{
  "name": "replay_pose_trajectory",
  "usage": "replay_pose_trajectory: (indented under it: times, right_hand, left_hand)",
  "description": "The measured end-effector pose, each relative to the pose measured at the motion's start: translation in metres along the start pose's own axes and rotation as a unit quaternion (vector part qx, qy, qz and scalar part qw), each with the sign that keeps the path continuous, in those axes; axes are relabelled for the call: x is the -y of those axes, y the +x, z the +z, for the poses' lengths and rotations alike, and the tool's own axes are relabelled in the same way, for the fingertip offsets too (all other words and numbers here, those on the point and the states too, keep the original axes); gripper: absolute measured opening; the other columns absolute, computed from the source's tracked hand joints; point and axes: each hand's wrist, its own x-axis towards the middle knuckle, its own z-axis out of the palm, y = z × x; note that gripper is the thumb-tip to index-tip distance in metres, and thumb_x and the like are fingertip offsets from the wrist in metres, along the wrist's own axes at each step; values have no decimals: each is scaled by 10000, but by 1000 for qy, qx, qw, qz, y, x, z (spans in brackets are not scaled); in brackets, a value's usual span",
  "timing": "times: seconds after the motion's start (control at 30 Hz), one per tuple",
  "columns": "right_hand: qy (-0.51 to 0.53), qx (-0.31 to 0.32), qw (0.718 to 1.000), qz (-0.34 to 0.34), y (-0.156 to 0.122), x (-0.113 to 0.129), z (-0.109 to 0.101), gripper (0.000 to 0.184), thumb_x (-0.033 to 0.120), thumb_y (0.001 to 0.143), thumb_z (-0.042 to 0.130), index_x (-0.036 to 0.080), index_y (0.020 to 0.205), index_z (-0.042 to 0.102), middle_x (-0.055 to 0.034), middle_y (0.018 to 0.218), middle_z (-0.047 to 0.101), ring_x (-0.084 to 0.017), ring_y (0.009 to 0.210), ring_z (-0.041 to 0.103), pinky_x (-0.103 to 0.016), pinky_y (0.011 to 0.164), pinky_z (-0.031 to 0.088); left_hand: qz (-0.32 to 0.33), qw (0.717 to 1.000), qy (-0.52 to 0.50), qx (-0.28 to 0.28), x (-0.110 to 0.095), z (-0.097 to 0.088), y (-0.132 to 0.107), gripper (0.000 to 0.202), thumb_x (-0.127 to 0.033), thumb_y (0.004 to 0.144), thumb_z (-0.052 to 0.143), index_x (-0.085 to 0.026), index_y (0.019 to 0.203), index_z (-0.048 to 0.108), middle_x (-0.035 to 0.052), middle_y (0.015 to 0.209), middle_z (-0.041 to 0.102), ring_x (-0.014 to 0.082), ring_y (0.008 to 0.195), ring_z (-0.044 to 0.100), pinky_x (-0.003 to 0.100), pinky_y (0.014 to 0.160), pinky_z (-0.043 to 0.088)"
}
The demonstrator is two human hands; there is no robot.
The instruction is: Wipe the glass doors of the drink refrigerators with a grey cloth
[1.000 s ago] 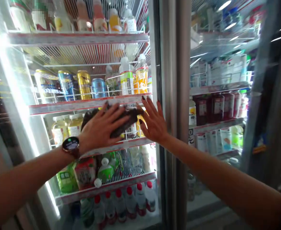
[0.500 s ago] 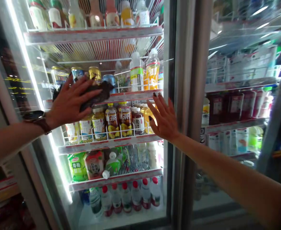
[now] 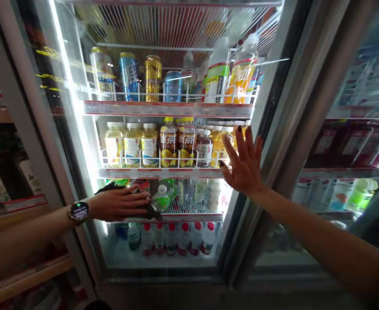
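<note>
My left hand (image 3: 120, 203) lies flat over a dark cloth (image 3: 153, 212), pressing it against the glass door of a lit drinks fridge. Cloth edges show beyond the fingertips and above the knuckles; most of it is hidden beneath the palm. Behind that hand are the lower shelf's drinks, including a tilted green bottle (image 3: 161, 200). A watch (image 3: 79, 211) is on my left wrist. My right hand (image 3: 246, 165) has its fingers spread and holds nothing; its palm appears to rest on the glass near the door's right side, in front of yellow bottles (image 3: 220, 148).
Shelves behind the glass hold cans (image 3: 153, 79), tea bottles (image 3: 168, 142) and red-capped bottles (image 3: 172, 239). A metal door frame (image 3: 293, 129) runs along the right, with another drinks fridge beyond it. Shelving with a wooden edge (image 3: 28, 275) stands at the left.
My left hand has slid the cloth down the glass, from the can shelf to the lower bottle shelf. My right hand stays near the door's right side while the view has tilted and shifted.
</note>
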Motion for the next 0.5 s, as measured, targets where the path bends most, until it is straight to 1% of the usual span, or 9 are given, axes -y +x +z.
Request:
replay_pose_trajectory:
  times: [0.07,0.13,0.2,0.23,0.27,0.3,0.37,0.43,0.5]
  right_hand:
    - [-11,13,1000,8,-18,16,4,864,481,990,496,300,1701,40,-111,1796,13,-469,1627,100,-803,1228,141]
    - [-21,8,1000,22,-32,28,10,906,497,976,529,287,1702,30,-130,1793,22,-478,1621,122,-803,1225,158]
    - [-25,-3,999,26,-40,33,16,912,506,971,535,269,1704,46,-136,1792,29,-478,1620,135,-795,1230,164]
    - [-26,-6,999,25,-41,33,18,910,512,970,535,264,1704,57,-134,1792,32,-478,1619,137,-792,1233,164]
    - [-27,-7,999,23,-42,32,19,908,522,969,532,262,1704,67,-132,1792,36,-478,1619,139,-791,1235,162]
    - [-29,-8,999,21,-42,30,20,905,532,968,526,262,1704,73,-129,1793,39,-481,1618,138,-793,1234,160]
    - [-32,-9,999,21,-39,25,20,903,549,966,517,270,1704,78,-123,1794,38,-485,1618,133,-801,1228,158]
    - [-31,-11,999,20,-37,23,19,901,551,966,516,278,1703,78,-117,1795,27,-483,1619,128,-806,1225,157]
    - [-25,-12,999,22,-38,28,17,884,529,974,511,279,1703,78,-111,1796,18,-472,1624,119,-806,1226,157]
  left_hand:
    - [-108,993,43,-34,38,-32,-15,600,-370,988,608,-341,1566,452,25,1670,429,229,1593,323,528,1360,91]
    - [-259,956,98,-100,68,-60,-13,630,-363,993,594,-309,1592,407,56,1718,334,306,1604,288,667,1322,87]
    - [-383,900,127,-165,81,-72,2,647,-363,999,558,-271,1611,370,54,1762,204,369,1615,223,717,1300,112]
    - [-414,883,128,-181,79,-71,12,659,-372,999,546,-263,1620,354,50,1774,152,382,1621,187,710,1305,120]
    - [-425,878,123,-184,72,-65,24,675,-390,995,549,-270,1626,342,46,1778,130,385,1628,157,697,1313,123]
    - [-416,885,113,-176,60,-55,36,694,-416,988,566,-286,1630,337,49,1777,140,381,1633,140,689,1319,124]
    - [-357,920,85,-140,26,-26,56,737,-462,967,615,-317,1632,331,69,1755,228,361,1638,148,680,1323,140]
    - [-263,959,47,-95,-15,8,68,725,-484,975,612,-317,1627,343,69,1722,320,328,1633,198,640,1327,183]
    - [-144,988,14,-55,-54,38,67,648,-433,1004,574,-276,1605,391,58,1703,363,273,1612,274,547,1326,247]
